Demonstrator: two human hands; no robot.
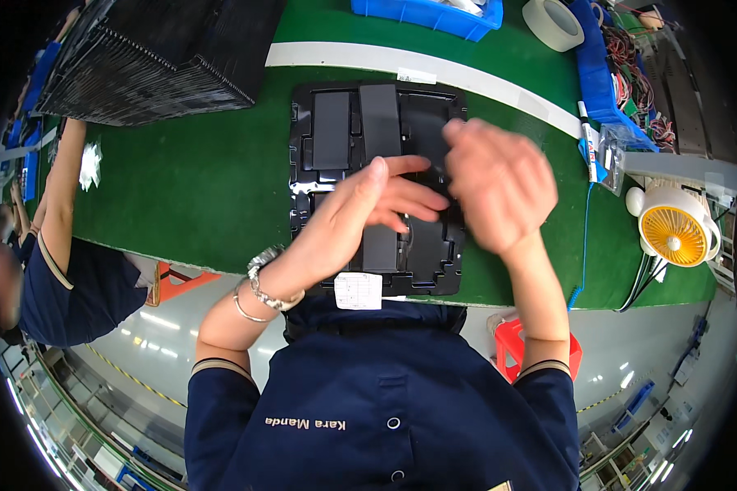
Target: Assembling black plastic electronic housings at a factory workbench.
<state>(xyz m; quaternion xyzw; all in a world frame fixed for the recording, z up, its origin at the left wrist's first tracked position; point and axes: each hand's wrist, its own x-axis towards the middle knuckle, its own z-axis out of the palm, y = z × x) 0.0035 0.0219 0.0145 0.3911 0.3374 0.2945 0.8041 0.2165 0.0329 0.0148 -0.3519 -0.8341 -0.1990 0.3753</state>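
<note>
A black moulded plastic tray lies on the green table in front of me. Dark grey flat pieces sit in it, one at the upper left and a longer one beside it. My left hand is over the middle of the tray, open, its fingers stretched toward the right. My right hand is above the tray's right edge, fingers curled in and slightly blurred; anything inside them is hidden. A white paper slip with a printed grid lies at the tray's near edge.
A tall stack of black trays stands at left, near a co-worker's arm. Blue bins, a tape roll, a marker and a yellow-and-white fan are around. A blue coiled cord hangs at right.
</note>
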